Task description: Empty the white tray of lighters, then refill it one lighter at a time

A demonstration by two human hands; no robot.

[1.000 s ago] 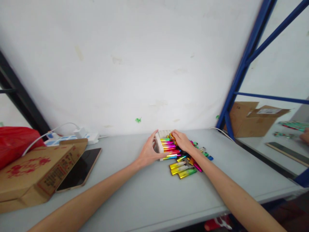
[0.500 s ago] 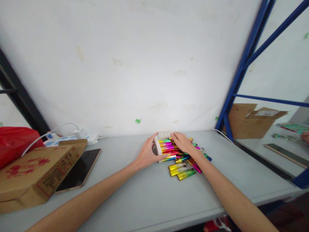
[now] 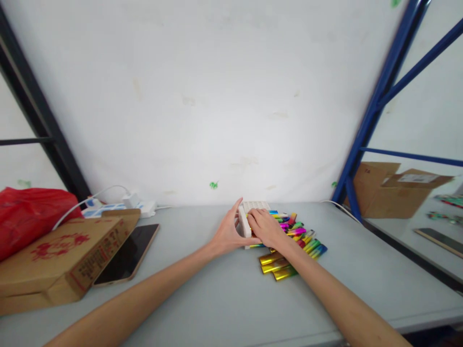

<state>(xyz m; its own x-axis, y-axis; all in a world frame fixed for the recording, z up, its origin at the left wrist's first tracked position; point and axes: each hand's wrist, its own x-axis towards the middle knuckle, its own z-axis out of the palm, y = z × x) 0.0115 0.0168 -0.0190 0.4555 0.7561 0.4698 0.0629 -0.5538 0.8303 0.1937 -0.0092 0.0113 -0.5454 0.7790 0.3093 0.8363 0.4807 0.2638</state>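
Note:
A white slotted tray [image 3: 256,206] stands near the wall, its left side wall raised. My left hand [image 3: 227,233] grips that left side, fingers behind it and thumb reaching along the near end. Over the tray's middle lies my right hand [image 3: 265,227], fingers bent down and close to the left thumb. Whatever its fingertips hold is hidden. Shiny metallic-coloured lighters [image 3: 298,232] spread out from under the right hand toward the right. Several gold ones [image 3: 274,264] lie side by side nearer to me, partly below my right wrist.
On the left are a brown cardboard box [image 3: 54,260], a dark phone or tablet [image 3: 128,253], a red plastic bag [image 3: 38,217] and a white power strip [image 3: 146,208]. A blue metal frame [image 3: 365,125] rises at the right, with an open carton [image 3: 394,193] behind it.
My right hand has come nearer to me and to my left thumb, covering the row of lighters that showed in the tray. My left hand stays on the tray. The camera view has shifted slightly.

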